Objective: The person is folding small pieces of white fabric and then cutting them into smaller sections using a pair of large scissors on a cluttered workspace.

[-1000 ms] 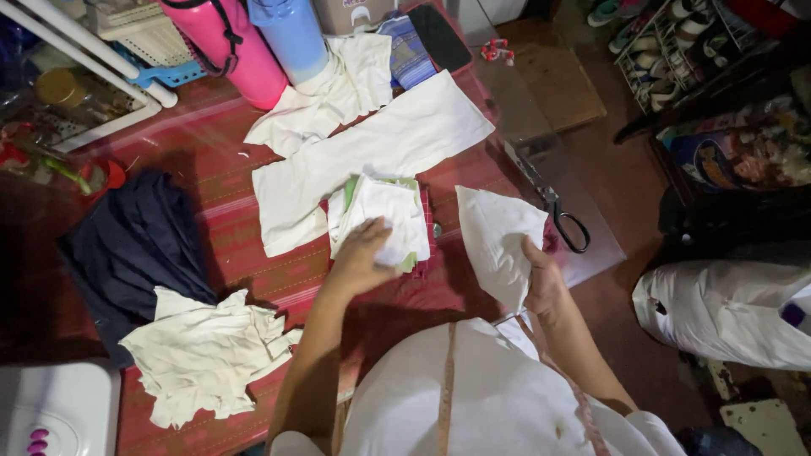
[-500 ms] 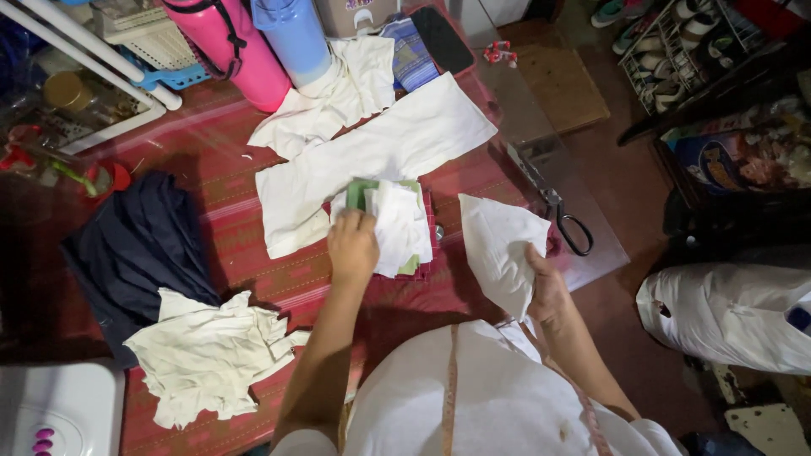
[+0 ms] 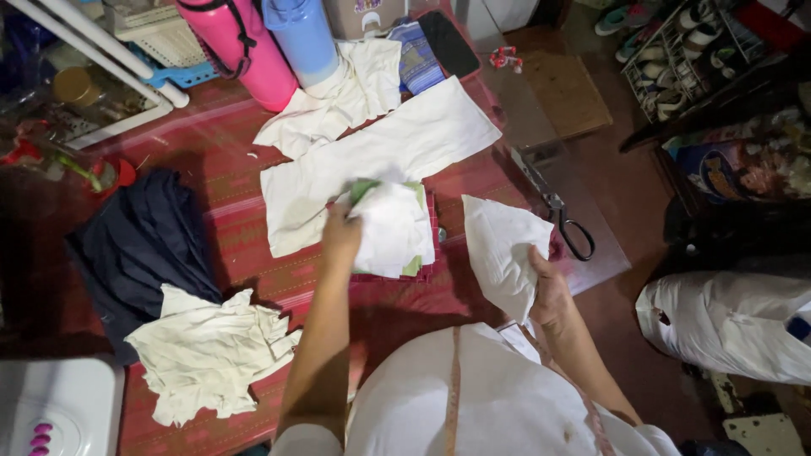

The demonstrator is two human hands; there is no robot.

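holding a white cloth piece [image 3: 505,253] up off the table, the right hand [image 3: 547,291] has its fingers closed around the bottom edge of it. the piece hangs flat and a bit tilted, just beside the black-handled scissors [image 3: 564,221], which lie on a clear sheet at the right edge of the table.

the left hand [image 3: 342,236] is out over the middle of the table. its fingers are closed on the left edge of a small stack of white pieces [image 3: 393,228]. a bit of green shows at the top and at the bottom corner of the stack. the stack sits on the red striped table cover [image 3: 236,241].

behind the stack lies a long white cloth [image 3: 380,165], spread flat and slanted across the table. past it is another crumpled white cloth [image 3: 338,97], touching the long one.

at the back stand a pink bottle [image 3: 245,46] and a blue bottle [image 3: 302,38], close together. a dark phone [image 3: 449,44] lies near them.

on the left lies a dark blue cloth [image 3: 139,245] in a heap. just in front of it is a crumpled cream cloth pile [image 3: 207,355], touching the dark one. a white machine [image 3: 51,409] with pink buttons sits in the near left corner.

a measuring tape [image 3: 452,397] hangs down the person's white shirt.
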